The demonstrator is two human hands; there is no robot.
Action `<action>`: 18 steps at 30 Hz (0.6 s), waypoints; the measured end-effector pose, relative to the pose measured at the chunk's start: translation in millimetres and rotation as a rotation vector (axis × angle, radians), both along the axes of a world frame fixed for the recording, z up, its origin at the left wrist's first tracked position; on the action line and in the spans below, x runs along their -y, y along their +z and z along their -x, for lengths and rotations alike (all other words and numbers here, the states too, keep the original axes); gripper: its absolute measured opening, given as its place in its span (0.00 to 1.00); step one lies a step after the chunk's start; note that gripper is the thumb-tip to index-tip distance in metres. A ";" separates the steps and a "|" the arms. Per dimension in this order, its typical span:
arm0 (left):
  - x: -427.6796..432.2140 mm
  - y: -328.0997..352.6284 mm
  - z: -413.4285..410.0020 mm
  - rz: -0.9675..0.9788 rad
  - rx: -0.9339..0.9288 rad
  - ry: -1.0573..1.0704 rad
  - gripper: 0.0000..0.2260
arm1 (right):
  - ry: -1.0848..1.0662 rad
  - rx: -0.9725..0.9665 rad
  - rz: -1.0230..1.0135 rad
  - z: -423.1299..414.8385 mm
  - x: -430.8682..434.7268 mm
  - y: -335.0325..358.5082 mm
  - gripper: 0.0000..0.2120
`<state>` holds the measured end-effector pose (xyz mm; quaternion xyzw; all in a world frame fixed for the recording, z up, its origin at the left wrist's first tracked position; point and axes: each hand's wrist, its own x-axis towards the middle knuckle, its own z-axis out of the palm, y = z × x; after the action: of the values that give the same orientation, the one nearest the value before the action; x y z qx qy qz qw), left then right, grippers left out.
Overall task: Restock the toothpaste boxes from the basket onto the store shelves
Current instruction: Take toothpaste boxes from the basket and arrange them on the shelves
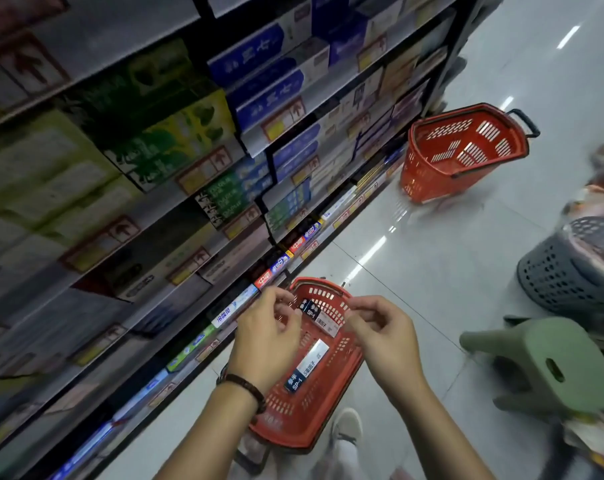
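A small red basket sits on the floor beside the shelves. Two dark-and-white toothpaste boxes lie in it, one in the middle and one at the far end. Both my hands hover above the basket. My left hand, with a bead bracelet at the wrist, has loosely curled fingers near the far box and holds nothing. My right hand is level with it to the right, fingers also loosely curled and empty. The shelves on the left are stocked with green, blue and white boxes.
A larger red basket with a black handle stands on the floor farther down the aisle. At the right are a grey perforated basket and a green plastic stool. My shoe is just below the small basket.
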<state>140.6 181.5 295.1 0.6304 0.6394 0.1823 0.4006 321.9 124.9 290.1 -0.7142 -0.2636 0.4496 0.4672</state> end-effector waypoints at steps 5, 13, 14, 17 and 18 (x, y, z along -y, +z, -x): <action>3.5 -72.2 -11.5 0.070 -0.019 -0.029 0.07 | -0.039 0.005 0.065 -7.9 9.9 -61.0 0.06; 9.0 -191.9 -19.4 0.139 -0.115 -0.092 0.07 | -0.060 0.004 0.134 -12.1 20.4 -166.1 0.07; 8.9 -206.8 -20.5 0.157 -0.121 -0.095 0.06 | -0.062 0.006 0.145 -12.1 21.2 -178.4 0.07; 8.7 -252.5 -23.3 0.194 -0.100 -0.082 0.08 | -0.073 -0.004 0.169 -11.1 22.9 -213.2 0.06; 7.6 -266.1 -24.7 0.202 -0.102 -0.081 0.08 | -0.068 0.000 0.173 -10.7 21.6 -222.4 0.06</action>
<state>165.3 173.9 28.9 0.6205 0.6481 0.0683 0.4362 332.6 103.2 67.7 -0.7604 -0.1993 0.4546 0.4189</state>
